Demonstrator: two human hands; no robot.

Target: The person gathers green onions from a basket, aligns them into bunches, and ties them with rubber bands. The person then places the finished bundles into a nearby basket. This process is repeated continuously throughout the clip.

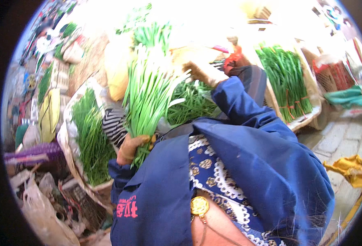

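My left hand is closed around the lower part of a bunch of long flat green leaves, like chives, held upright before my jacket. Their paler ends fan out at the far side. Beyond the bunch, to its right, my right hand is bent near the pale leaf ends; glare and blur hide its fingertips, and whether it grips anything is unclear. Loose green leaves lie below it, between the bunch and my right sleeve. Black and white striped cloth shows beside my left hand.
A lined container of thin greens stands at left. At right, a pale tray holds greens tied with red bands. Beyond are a red crate and green cloth. Yellow cloth is near the paving; plastic bags lie lower left.
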